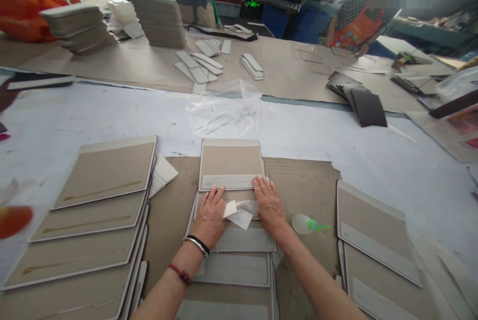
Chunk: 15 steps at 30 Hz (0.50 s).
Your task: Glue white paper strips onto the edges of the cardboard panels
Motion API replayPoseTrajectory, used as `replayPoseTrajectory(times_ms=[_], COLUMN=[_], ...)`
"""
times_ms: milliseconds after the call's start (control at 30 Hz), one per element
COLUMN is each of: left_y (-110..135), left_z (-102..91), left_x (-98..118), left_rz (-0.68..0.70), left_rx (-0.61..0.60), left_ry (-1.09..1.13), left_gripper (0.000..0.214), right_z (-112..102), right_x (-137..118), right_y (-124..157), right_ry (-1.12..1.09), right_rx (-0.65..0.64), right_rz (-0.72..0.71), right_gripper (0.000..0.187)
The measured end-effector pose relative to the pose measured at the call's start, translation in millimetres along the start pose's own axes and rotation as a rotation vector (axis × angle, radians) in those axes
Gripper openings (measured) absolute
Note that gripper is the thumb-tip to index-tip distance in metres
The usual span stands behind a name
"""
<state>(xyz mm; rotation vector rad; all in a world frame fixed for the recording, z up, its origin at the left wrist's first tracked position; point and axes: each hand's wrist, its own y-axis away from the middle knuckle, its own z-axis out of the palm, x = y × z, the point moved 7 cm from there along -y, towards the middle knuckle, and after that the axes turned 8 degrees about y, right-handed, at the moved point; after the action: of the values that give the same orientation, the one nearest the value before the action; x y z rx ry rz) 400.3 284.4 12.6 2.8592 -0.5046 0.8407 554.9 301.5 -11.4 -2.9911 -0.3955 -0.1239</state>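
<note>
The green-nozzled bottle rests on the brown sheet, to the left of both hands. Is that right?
Not quite. The head view shows the green-nozzled bottle to the right of the left hand and right hand, resting on the brown sheet.

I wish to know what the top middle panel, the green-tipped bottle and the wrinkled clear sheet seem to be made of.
Top middle panel: probably stiff board, matte, judging by its dull brown face and flat shape.
Green-tipped bottle: likely plastic, as its body is cloudy and translucent.
Wrinkled clear sheet: probably thin, glossy plastic film, being see-through, creased and shiny.
</note>
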Motion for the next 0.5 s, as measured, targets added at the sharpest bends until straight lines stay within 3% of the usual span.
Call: replayPoseTrajectory(times_ms=[167,267,367,433,500], left_y=[-2,9,43,73,101], left_z=[-11.2,-31.5,-34.0,-27.0,-23.7], left_x=[-1,-4,-8,-1,12], left_rz=[-0.095,-0.270,-0.608,-0.786,-0.850], left_rx=[-0.017,0.141,0.279,0.313,0.331], left_ry=[0.194,0.501,1.003,1.311,1.508], left_gripper=[0.027,0.026,0.015,0.028,0.038], right_z=[-2,-18,-53,-77,-95], right_x=[4,6,-11,-36,-64], right_y=[0,0,9,22,38], right_ry=[-0.004,-0.087,-0.407,-0.740,-1.018], right_rx=[-0.024,0.037,0.097,0.024,-0.110], right_rz=[-0.019,0.016,0.005,-0.033,-0.002], right_gripper=[0.059,0.058,0.044,0.034,0.031])
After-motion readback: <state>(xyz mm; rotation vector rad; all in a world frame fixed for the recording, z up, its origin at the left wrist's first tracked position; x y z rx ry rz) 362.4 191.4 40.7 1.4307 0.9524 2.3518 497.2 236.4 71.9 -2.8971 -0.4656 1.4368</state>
